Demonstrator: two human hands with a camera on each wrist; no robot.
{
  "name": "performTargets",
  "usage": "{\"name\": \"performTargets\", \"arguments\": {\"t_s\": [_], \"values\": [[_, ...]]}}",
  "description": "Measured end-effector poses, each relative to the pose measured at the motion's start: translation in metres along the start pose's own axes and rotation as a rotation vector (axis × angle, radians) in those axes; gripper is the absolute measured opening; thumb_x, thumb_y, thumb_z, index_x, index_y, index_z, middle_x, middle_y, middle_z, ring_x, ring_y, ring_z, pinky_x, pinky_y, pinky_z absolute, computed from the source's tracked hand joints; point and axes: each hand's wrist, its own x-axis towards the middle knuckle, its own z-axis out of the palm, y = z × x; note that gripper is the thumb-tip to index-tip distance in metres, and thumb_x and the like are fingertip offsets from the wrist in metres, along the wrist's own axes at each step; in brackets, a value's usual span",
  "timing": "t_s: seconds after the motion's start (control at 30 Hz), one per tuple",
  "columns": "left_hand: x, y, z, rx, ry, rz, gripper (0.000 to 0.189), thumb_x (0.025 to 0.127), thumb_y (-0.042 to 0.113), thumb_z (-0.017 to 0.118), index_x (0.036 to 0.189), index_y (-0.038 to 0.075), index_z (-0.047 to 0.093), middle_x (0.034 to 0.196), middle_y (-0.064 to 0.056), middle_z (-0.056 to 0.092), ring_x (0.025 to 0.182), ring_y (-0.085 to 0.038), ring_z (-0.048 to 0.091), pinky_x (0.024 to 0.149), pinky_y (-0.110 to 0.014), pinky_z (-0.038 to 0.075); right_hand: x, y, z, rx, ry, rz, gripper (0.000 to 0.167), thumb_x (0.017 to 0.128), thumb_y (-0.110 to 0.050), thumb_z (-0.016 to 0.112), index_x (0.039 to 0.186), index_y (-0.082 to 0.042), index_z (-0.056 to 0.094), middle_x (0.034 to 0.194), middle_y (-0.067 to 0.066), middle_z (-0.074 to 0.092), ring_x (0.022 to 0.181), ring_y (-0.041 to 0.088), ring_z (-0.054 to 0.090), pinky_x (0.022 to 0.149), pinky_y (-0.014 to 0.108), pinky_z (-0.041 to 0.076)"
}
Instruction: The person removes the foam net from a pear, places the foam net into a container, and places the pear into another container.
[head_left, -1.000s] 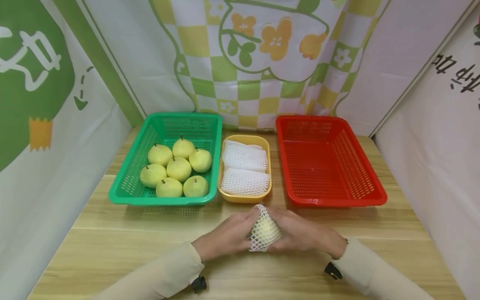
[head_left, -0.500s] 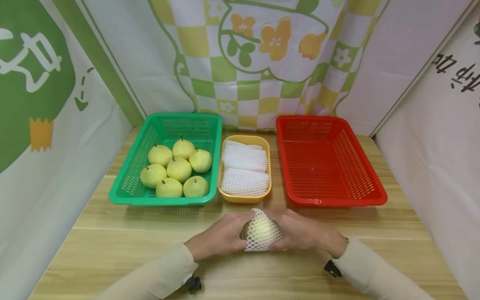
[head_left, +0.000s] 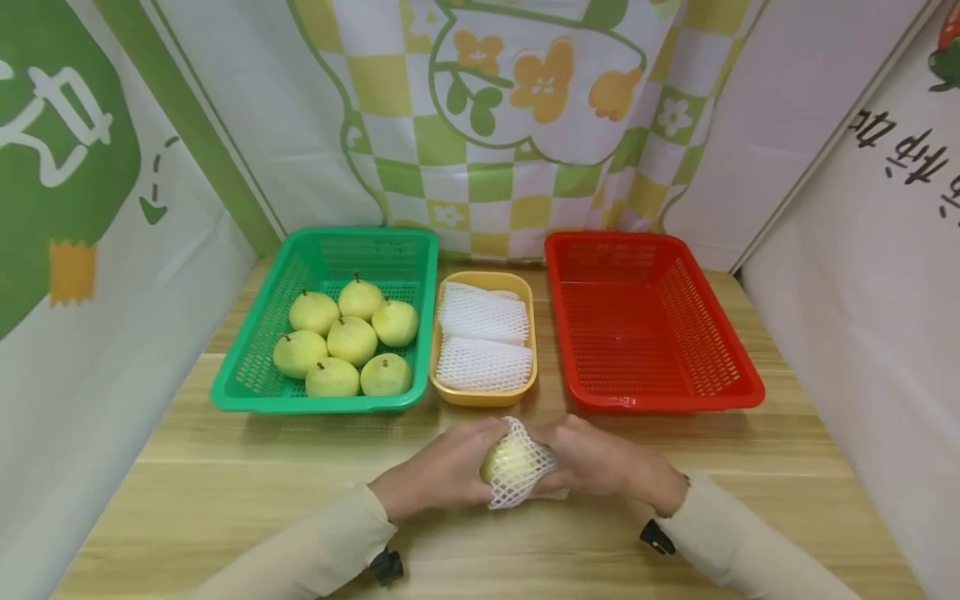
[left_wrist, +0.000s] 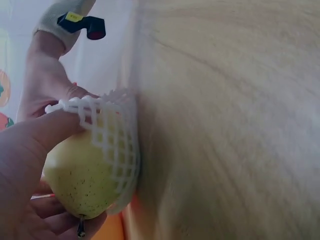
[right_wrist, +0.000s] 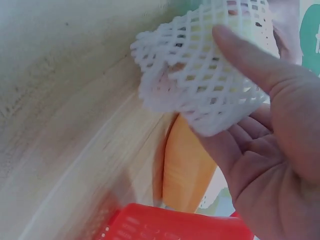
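Observation:
Between both hands, low over the table, is a yellow-green pear (left_wrist: 80, 175) partly covered by a white foam net sleeve (head_left: 517, 475). My left hand (head_left: 446, 471) grips the pear from the left, its fingers curled round the fruit; in the left wrist view the stem end is bare. On the other side my right hand (head_left: 603, 462) holds the sleeve, thumb on the mesh in the right wrist view and fingers behind. There the sleeve (right_wrist: 210, 70) extends past the pear, with its loose open end sticking out.
A green basket (head_left: 322, 404) with several bare pears (head_left: 352, 340) stands at the left. A yellow tray (head_left: 483, 400) with stacked white foam net sleeves (head_left: 483, 364) is in the middle, and a red basket (head_left: 663, 402) stands at the right. Fabric walls surround the wooden table (head_left: 480, 550).
The pear and sleeve have turned slightly between the hands, and more bare pear shows by the left hand. The left hand has shifted a little left; the camera view has moved slightly.

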Motion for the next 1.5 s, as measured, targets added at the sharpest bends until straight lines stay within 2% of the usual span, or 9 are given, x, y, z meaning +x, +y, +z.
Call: {"name": "performTargets", "arguments": {"t_s": [0.23,0.37,0.5,0.63,0.93,1.13,1.27,1.37,1.5], "values": [[-0.014,-0.006,-0.011,-0.06,0.022,-0.051,0.081,0.07,0.021,0.092,0.141,0.001,0.06,0.134,-0.011,0.071,0.114,-0.021,0.069,0.096,-0.032,0.06,-0.001,-0.003,0.0,0.01,0.009,-0.025,0.034,0.093,-0.004,0.077,0.127,-0.01,0.077,0.113,0.006,0.081,0.086,-0.001,0.071,0.079,0.015,0.06],[-0.02,-0.01,-0.014,-0.044,0.06,-0.067,0.08,0.073,0.032,0.094,0.14,0.003,0.063,0.131,-0.009,0.073,0.112,-0.019,0.07,0.093,-0.032,0.06,-0.004,-0.004,-0.005,0.015,0.013,-0.021,0.03,0.091,0.003,0.076,0.117,-0.013,0.081,0.11,0.005,0.082,0.095,0.008,0.077,0.081,0.017,0.061],[-0.026,-0.015,-0.016,-0.015,0.085,-0.083,0.078,0.074,0.041,0.094,0.136,0.005,0.066,0.125,-0.005,0.076,0.108,-0.017,0.071,0.091,-0.032,0.06,-0.01,-0.007,-0.015,-0.01,0.028,-0.005,0.031,0.089,0.008,0.075,0.109,-0.014,0.084,0.103,0.002,0.083,0.083,0.003,0.072,0.073,0.016,0.06],[-0.029,-0.019,-0.017,-0.026,0.092,-0.104,0.077,0.074,0.041,0.095,0.135,0.003,0.066,0.123,-0.006,0.076,0.107,-0.018,0.072,0.089,-0.033,0.061,-0.016,-0.01,-0.03,-0.046,0.034,0.034,0.03,0.086,0.009,0.073,0.106,-0.01,0.084,0.098,0.0,0.082,0.07,0.0,0.058,0.061,0.016,0.052],[-0.032,-0.023,-0.018,-0.028,0.092,-0.11,0.076,0.075,0.041,0.095,0.135,0.004,0.066,0.122,-0.007,0.076,0.106,-0.018,0.072,0.087,-0.033,0.061,-0.019,-0.035,-0.084,-0.048,0.062,0.079,0.02,0.089,0.001,0.073,0.098,-0.013,0.084,0.086,-0.005,0.075,0.066,0.003,0.054,0.056,0.018,0.049],[-0.032,-0.025,-0.017,0.019,0.088,-0.093,0.078,0.075,0.04,0.095,0.136,0.001,0.065,0.123,-0.009,0.076,0.106,-0.021,0.073,0.087,-0.035,0.062,-0.001,-0.046,-0.12,-0.085,0.16,0.12,0.018,0.091,-0.003,0.073,0.102,-0.011,0.085,0.097,0.002,0.081,0.078,0.011,0.069,0.067,0.026,0.063],[-0.031,-0.025,-0.017,0.048,0.089,-0.08,0.077,0.075,0.041,0.095,0.135,0.002,0.065,0.121,-0.008,0.076,0.105,-0.022,0.073,0.087,-0.036,0.061,0.018,-0.046,-0.138,-0.097,0.211,0.145,0.021,0.092,-0.003,0.072,0.106,-0.01,0.085,0.102,0.006,0.082,0.083,0.016,0.071,0.07,0.031,0.065],[-0.032,-0.024,-0.017,0.054,0.086,-0.078,0.076,0.076,0.041,0.095,0.135,0.002,0.065,0.122,-0.008,0.076,0.105,-0.021,0.073,0.087,-0.035,0.061,0.035,-0.043,-0.148,-0.135,0.244,0.129,0.025,0.091,0.0,0.067,0.103,-0.012,0.086,0.095,0.004,0.081,0.07,0.015,0.061,0.058,0.024,0.053],[-0.031,-0.024,-0.016,0.055,0.082,-0.079,0.077,0.076,0.04,0.095,0.136,0.002,0.064,0.123,-0.01,0.076,0.106,-0.022,0.073,0.089,-0.037,0.062,0.059,-0.036,-0.159,-0.206,0.28,0.115,0.031,0.089,0.003,0.061,0.101,-0.012,0.086,0.085,0.003,0.077,0.057,0.013,0.041,0.052,0.024,0.034]]}}
